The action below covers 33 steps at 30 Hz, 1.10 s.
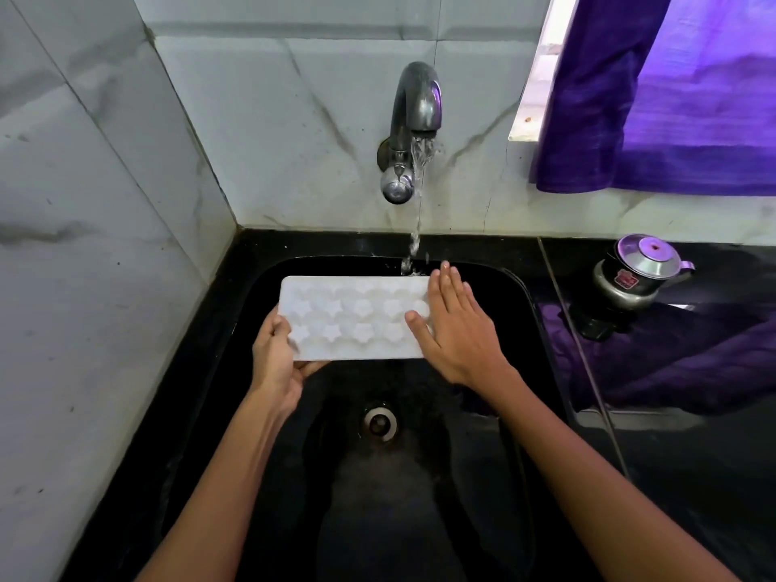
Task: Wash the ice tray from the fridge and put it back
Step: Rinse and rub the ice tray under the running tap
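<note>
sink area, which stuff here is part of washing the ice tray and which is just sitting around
In use: white ice tray, left hand gripping its end, right hand flat on it, running tap, black sink.

Just lying about: small metal pot on the counter, purple curtain.

The right hand (451, 325) covers the right end of the ice tray (355, 319), the left hand (277, 359) hides its near left corner, both forearms run off the bottom edge, and the purple curtain (655, 98) is cut by the right edge
</note>
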### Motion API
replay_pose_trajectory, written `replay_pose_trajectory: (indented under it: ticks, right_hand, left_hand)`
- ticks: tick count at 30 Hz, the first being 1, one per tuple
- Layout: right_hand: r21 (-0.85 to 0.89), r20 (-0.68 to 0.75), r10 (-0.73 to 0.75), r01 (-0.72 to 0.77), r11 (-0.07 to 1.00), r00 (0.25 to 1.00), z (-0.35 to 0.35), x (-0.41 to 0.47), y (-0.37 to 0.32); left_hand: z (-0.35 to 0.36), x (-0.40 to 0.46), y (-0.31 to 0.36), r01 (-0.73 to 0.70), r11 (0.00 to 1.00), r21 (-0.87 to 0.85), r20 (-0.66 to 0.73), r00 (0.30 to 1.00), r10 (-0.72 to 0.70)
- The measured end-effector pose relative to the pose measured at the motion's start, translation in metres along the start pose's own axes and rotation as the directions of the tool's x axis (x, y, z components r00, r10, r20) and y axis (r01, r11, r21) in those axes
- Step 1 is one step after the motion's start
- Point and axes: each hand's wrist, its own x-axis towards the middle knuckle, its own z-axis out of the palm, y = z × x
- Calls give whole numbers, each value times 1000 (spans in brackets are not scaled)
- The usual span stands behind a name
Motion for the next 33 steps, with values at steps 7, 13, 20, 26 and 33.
replay_pose_trajectory:
  ticks: [7, 13, 20, 26, 33]
  right_hand:
    - [-24, 22, -285, 286, 958, 958, 7, -5, -34]
    - [-28, -3, -60, 59, 998, 998, -2, -8, -3]
    - [-66, 23, -247, 248, 966, 969, 0, -1, -32]
    - [-57, 32, -159, 160, 985, 987, 0, -7, -11]
    - [-72, -12, -186, 185, 980, 983, -2, 19, -39]
  left_hand:
    - [22, -10, -2, 22, 999, -42, 44, 999, -20]
    - [18, -8, -5, 75, 997, -22, 55, 996, -73]
    - [42, -18, -18, 141, 986, -87, 122, 984, -130]
    - [33, 0, -8, 109, 990, -84, 68, 992, -104]
    - [57, -4, -16, 139, 988, -60, 172, 977, -127]
